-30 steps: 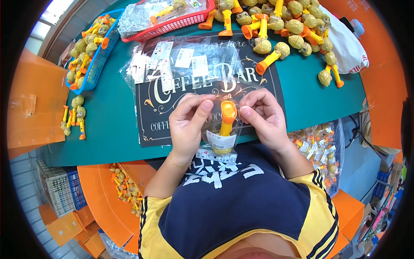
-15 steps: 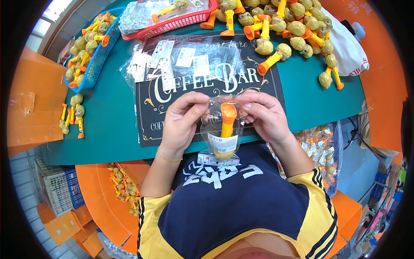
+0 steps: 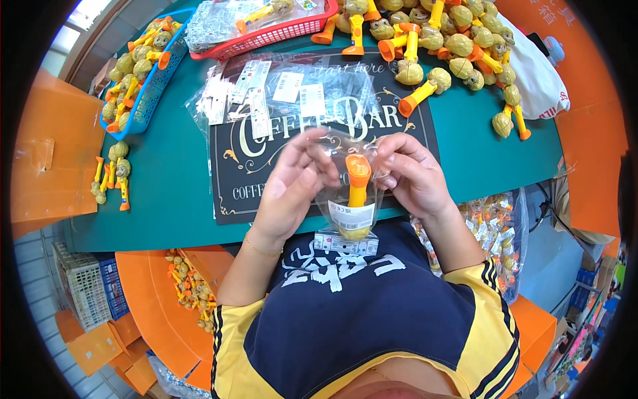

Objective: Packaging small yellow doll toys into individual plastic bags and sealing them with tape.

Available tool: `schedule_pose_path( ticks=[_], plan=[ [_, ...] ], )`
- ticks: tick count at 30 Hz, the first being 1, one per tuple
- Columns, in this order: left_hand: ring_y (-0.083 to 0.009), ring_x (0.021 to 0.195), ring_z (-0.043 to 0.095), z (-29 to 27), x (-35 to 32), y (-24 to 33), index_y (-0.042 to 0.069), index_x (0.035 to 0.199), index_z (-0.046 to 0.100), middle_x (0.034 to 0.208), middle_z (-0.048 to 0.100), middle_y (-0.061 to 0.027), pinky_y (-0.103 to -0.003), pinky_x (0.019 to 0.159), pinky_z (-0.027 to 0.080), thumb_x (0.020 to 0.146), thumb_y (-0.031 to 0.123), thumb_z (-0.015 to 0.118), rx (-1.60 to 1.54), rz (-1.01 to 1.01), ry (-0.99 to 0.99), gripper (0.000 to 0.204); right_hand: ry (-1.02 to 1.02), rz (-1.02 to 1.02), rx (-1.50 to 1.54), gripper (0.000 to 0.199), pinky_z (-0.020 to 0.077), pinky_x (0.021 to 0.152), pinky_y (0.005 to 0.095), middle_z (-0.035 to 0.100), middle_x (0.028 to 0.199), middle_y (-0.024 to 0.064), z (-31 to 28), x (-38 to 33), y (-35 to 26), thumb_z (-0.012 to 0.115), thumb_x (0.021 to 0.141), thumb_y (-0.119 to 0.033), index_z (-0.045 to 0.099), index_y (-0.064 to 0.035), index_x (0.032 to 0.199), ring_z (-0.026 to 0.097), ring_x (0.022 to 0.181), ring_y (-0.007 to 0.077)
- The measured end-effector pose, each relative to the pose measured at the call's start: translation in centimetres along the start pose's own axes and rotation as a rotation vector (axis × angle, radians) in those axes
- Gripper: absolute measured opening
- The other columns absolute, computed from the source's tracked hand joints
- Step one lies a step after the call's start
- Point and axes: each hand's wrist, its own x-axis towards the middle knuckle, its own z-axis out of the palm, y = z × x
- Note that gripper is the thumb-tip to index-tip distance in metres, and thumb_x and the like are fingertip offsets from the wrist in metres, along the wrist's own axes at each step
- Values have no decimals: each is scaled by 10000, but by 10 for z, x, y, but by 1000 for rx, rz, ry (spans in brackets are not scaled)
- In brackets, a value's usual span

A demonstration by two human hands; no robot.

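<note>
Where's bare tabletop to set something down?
Green tabletop is bare right of the dark mat, below the toy pile; also left, between the loose toys and mat. Crowded: the toy pile, the mat's upper part under clear bags, its lower middle behind the bagged toy.

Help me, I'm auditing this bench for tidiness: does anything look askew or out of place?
Mildly: a few loose toys lie on the green table, outside the blue basket holding others. Clear bags also spread unevenly over the black mat.

Wide head-worn fisheye view, steeply downward from close above left hand [image 3: 296, 181], right hand [image 3: 417, 176] and green table [image 3: 478, 156]
</note>
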Motion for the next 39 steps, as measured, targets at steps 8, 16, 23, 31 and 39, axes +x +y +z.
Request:
schedule_pose_path(
  ticks=[8,16,23,31,39],
  plan=[
    [-110,887,581,-13,-8,-8,2,1100,581,948,595,-38,-262,833,473,947,96,570,250,-39,133,180,158,-8,-124,304,423,634,255,555,825,23,6,-2,-2,554,935,-105,529,-30,1228,514,710,106],
    [-105,804,571,14,4,3,-7,1088,596,909,601,-40,-233,745,469,941,113,590,339,61,222,189,144,5,-334,329,426,703,208,557,868,-26,8,-3,-1,568,949,-138,553,-27,1259,506,771,52],
    [-76,759,552,7,6,-4,-17,1088,635,920,645,-40,-203,690,448,897,70,660,400,126,185,211,68,-106,-466,331,432,711,189,605,939,-18,11,2,5,595,943,-129,566,-23,1255,507,777,36],
    [-54,800,550,0,1,10,-24,1122,650,884,593,0,-180,703,440,868,-5,671,526,54,122,256,187,47,-368,232,404,611,189,656,960,30,8,0,2,630,915,-93,642,1,1127,523,729,44],
    [-81,746,555,-8,0,3,-13,1082,660,879,617,-35,-207,655,459,904,20,623,241,69,124,185,136,-50,-304,198,383,602,180,647,923,5,4,-1,4,604,929,-81,650,-15,1109,513,731,33]
  ],
)
